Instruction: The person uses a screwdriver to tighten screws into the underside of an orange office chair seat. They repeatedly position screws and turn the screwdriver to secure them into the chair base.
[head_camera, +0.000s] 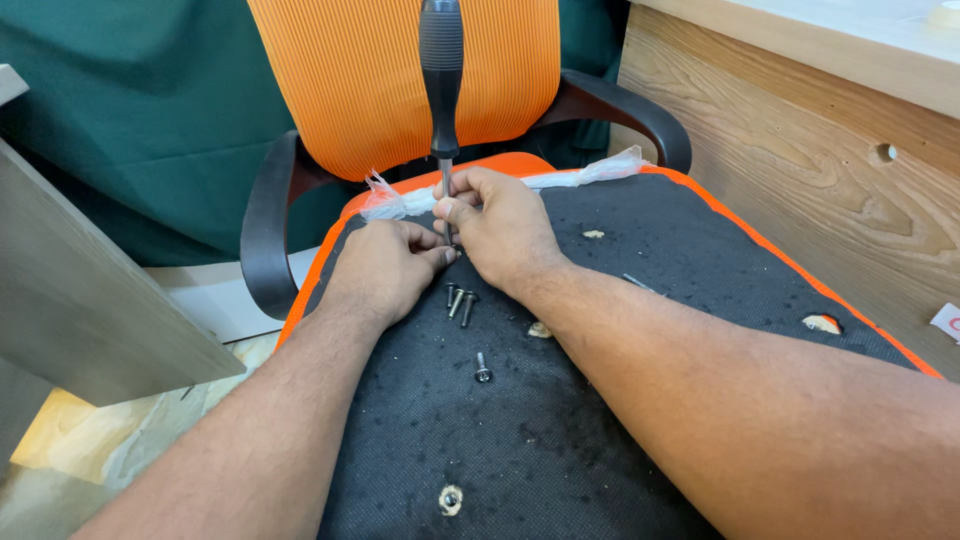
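Loose screws (462, 302) lie on the black seat underside (620, 400). Beyond them, left hand (385, 268) and right hand (503, 222) pinch together around the screwdriver (441, 80) shaft — likely seating a screw. Next calls for steady downward pressure.

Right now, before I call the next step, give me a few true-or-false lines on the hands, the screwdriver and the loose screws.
1. Both hands meet at the screwdriver shaft. True: the left hand and right hand pinch it near the tip.
2. The screwdriver lies flat on the fabric. False: it stands upright, its black handle pointing up.
3. Loose screws lie on the black chair underside. True: a small cluster sits just below the hands, and one screw lies nearer the camera.
4. The chair back is blue. False: it is orange mesh.
5. The right hand holds a hammer. False: it grips only the screwdriver shaft.
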